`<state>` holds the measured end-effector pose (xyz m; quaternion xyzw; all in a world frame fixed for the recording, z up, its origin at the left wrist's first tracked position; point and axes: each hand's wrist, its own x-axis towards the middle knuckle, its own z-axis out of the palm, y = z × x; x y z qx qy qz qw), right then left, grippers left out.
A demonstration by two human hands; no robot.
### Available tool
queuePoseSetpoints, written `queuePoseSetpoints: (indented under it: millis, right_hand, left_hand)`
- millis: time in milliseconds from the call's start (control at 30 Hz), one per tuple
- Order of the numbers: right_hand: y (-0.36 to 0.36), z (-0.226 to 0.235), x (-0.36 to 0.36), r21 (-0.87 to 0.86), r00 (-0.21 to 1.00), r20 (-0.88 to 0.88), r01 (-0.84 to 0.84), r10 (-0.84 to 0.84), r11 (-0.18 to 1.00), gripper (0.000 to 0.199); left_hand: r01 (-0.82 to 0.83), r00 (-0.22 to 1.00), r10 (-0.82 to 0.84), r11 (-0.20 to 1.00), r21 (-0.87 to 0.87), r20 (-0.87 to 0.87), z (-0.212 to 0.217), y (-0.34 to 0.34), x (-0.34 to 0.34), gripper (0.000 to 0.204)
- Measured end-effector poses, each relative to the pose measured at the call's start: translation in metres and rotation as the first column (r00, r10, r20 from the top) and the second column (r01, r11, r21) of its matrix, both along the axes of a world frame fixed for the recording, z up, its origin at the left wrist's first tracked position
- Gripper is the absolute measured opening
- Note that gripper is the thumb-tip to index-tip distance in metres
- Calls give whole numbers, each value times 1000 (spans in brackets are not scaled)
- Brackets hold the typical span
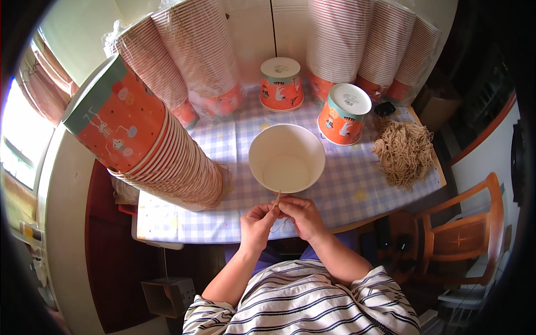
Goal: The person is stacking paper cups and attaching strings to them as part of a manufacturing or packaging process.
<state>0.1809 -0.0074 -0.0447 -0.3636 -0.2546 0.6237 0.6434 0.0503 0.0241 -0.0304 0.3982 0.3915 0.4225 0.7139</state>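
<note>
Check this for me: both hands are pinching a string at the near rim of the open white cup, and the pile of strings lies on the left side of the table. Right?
Not quite. The head view shows the pile of strings on the right side of the table, not the left. The rest holds: the left hand and right hand pinch a string at the cup rim.

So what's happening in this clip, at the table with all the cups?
A person seated at a checked table pinches a thin piece of string between the left hand and right hand, at the near rim of an open white paper cup. A pile of string lies to the right, with tall cup stacks around.
</note>
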Motion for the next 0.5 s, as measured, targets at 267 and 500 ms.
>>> queuePoseSetpoints:
  millis: [267,500]
  right_hand:
    - [1,1,-3,0,998,40,58,-58,998,17]
    - [1,5,0,-175,965,-262,-67,19,982,10]
  left_hand:
    - [-2,998,8,996,92,-61,-1,0,-1,16]
    - [-93,976,142,956,277,-165,-1,-5,3,11]
